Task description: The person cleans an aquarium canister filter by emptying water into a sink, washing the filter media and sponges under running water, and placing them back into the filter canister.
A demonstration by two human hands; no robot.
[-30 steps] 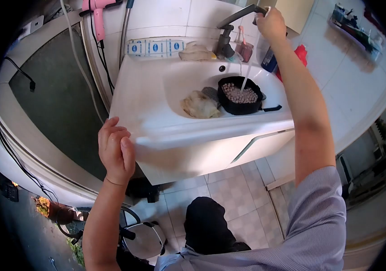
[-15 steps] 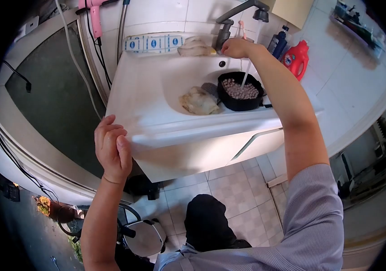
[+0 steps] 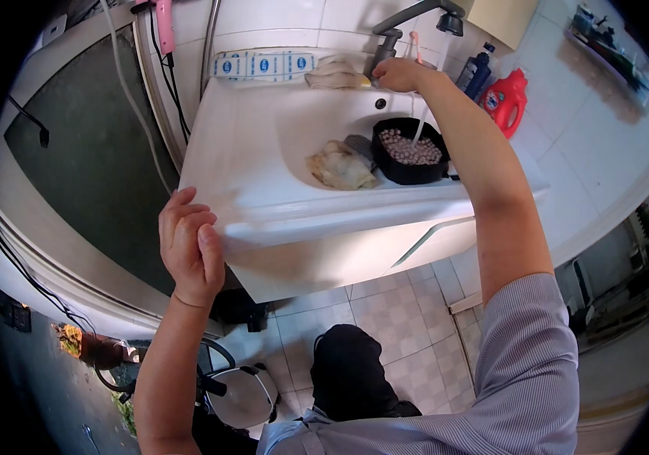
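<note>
My right hand [image 3: 400, 74] reaches across the basin to the base of the dark grey faucet [image 3: 389, 47], its fingers closed there; the part they hold is mostly hidden. Water runs from the spout into a black pot [image 3: 400, 173] in the sink [image 3: 286, 125]. Many small round pinkish-brown pieces [image 3: 409, 150] fill the pot's bottom. Beside the pot lie a crumpled beige cloth [image 3: 339, 165] and a grey mesh-like piece [image 3: 359, 145]. My left hand [image 3: 191, 246] is raised by the sink's front left corner, fingers loosely bent and apart, holding nothing.
Another beige cloth [image 3: 335, 73] and a blue-and-white printed package [image 3: 264, 66] lie on the back ledge. To the right stand a dark blue bottle [image 3: 475, 72] and a red detergent bottle [image 3: 506, 102]. A bin [image 3: 242, 396] is on the floor, lower left.
The view has shifted slightly, moving the sink a little right and up. Water now shows plainly just under the spout. Both hands keep nearly the same pose.
</note>
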